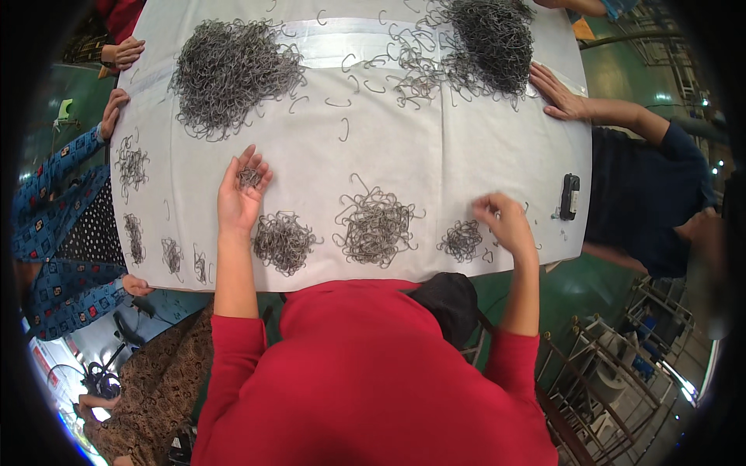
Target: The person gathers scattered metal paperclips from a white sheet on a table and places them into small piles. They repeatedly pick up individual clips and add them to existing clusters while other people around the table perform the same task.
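Observation:
My left hand (239, 202) is palm up over the white table, its fingers curled around a small clump of wire hooks (249, 178). My right hand (505, 221) is closed in a pinch just above a small pile of wire hooks (461, 241). What its fingertips hold, if anything, is too small to make out. Between my forearms lie two more piles of curved grey metal hooks, a medium pile (285, 242) by my left wrist and a larger, looser pile (374, 227) in the middle.
Two big hook heaps, left (229, 78) and right (493, 46), lie at the far side with loose hooks between. Small piles (134, 165) line the left edge. A black object (570, 196) lies at the right. Co-workers' hands (559, 95) rest along the table edges.

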